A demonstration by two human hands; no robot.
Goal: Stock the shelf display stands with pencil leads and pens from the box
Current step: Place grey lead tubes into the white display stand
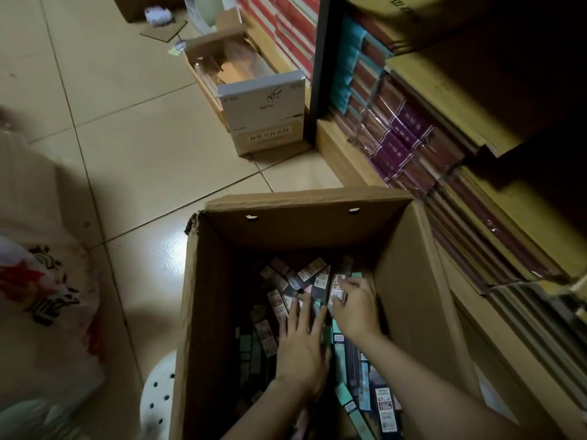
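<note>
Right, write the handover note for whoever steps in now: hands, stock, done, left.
Left hand: flat on the loose packs in the cardboard box, fingers straight, holding nothing.
Right hand: fingers curled round a small pack near the box's right wall.
Stock: small packs heaped at the far end of the box, longer packs at the near end. The box stands on the floor beside the shelves.
Done: nothing visibly stocked; no display stands in view.
Left: lift packs out and fill the stands.
</note>
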